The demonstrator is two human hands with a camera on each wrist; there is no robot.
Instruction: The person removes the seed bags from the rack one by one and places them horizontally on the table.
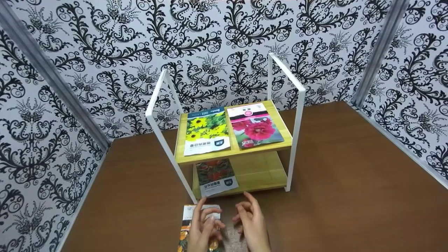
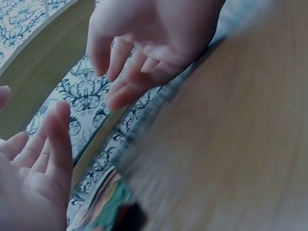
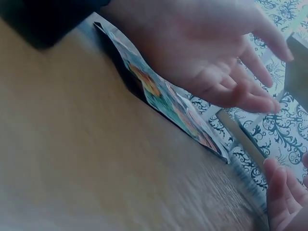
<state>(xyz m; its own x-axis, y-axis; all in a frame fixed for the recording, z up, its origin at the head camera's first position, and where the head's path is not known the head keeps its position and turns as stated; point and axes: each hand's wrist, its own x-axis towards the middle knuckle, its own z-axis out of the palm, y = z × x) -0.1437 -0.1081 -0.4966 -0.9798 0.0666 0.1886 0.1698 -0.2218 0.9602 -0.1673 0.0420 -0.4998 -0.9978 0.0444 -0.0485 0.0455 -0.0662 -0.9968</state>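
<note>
Both hands hover in front of a small two-tier shelf [image 1: 262,171], fingers loosely bent, palms partly facing each other, nothing held. My left hand [image 1: 202,229] is over a flat seed packet [image 1: 184,236] with orange flowers. Part of that packet is hidden by the hand; its colourful face also shows in the right wrist view [image 3: 180,113]. My right hand [image 1: 253,224] is a short way to the right, over the bare brown table. On the top board lie a yellow-flower packet [image 1: 208,131] and a pink-flower packet [image 1: 257,129], side by side. A red-flower packet [image 1: 215,176] lies at the left of the lower board.
White metal side frames [image 1: 296,122] rise above the shelf's boards on the left and right. Brown table [image 1: 350,182] extends to either side. Black-and-white patterned panels [image 1: 224,45] enclose the back and sides, joined by grey corner strips [image 1: 379,52].
</note>
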